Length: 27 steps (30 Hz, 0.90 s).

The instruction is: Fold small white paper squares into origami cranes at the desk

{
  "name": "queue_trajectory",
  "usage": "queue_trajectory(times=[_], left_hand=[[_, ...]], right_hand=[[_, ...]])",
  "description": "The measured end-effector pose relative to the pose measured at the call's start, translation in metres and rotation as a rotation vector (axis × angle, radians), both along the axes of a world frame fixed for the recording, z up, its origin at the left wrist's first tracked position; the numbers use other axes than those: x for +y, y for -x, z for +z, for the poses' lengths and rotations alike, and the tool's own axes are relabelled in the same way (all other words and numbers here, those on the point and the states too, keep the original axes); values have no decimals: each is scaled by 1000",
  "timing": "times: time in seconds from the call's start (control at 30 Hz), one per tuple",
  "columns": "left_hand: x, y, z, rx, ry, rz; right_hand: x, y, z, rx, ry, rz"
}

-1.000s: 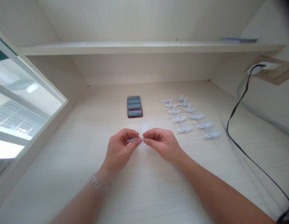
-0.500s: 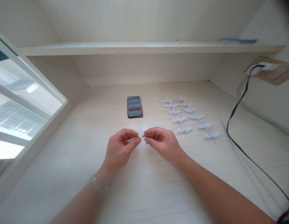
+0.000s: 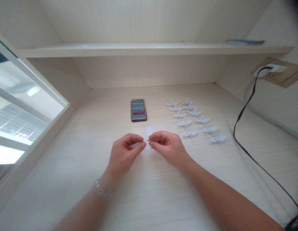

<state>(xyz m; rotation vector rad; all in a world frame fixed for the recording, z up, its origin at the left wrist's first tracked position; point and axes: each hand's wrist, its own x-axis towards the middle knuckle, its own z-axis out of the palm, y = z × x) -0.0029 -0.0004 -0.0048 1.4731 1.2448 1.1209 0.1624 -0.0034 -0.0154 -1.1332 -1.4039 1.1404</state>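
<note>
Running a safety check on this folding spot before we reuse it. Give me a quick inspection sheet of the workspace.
surface: pale wood-grain desk
job's things: folded white paper between the hands; white origami cranes in two rows to the right
clutter: pixelated dark rectangular object beyond the hands; flat grey item on the shelf
grippers: left hand fingers closed on the paper; right hand fingertips at its tip, grip unclear
cables: black cable runs from a wall socket across the desk's right side
surroundings: window at left; shelf above
</note>
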Motion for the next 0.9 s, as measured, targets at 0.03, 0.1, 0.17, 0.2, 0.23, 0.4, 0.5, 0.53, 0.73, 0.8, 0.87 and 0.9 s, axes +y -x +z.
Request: queue_trajectory(times=[0.03,0.1,0.17,0.2,0.23,0.4,0.5,0.53,0.73,0.8,0.87,0.9], left_hand=[[0,0,0,4,-1,2],[-1,-1,-1,8,-3,2],[-1,-2,-1,10,-3,-2],[-1,-2,-2,9,-4,-5],[-1,-2,-2,8,-5,-7],[0,-2,-2,12,-10,-16],[0,-1,-2,16,-9,-21],[-1,-1,-2,19,-12,-22],[-2,-1,-3,40,-26,-21],[-1,-2,-2,48,-25,-15],[-1,-2,-2,54,-26,-6],[-2,-2,-2,56,-29,-1]], right_hand=[[0,0,0,-8,-1,-2],[0,0,1,-19,-2,-1],[-1,0,1,-22,0,8],[-1,0,1,-20,0,11],[-1,1,0,-14,4,15],[-2,2,-1,36,17,11],[-2,2,0,17,4,-1],[-2,2,0,5,0,-1],[-2,1,3,-8,3,0],[-2,1,3,17,19,7],[-1,1,3,52,41,17],[-1,1,3,73,52,21]])
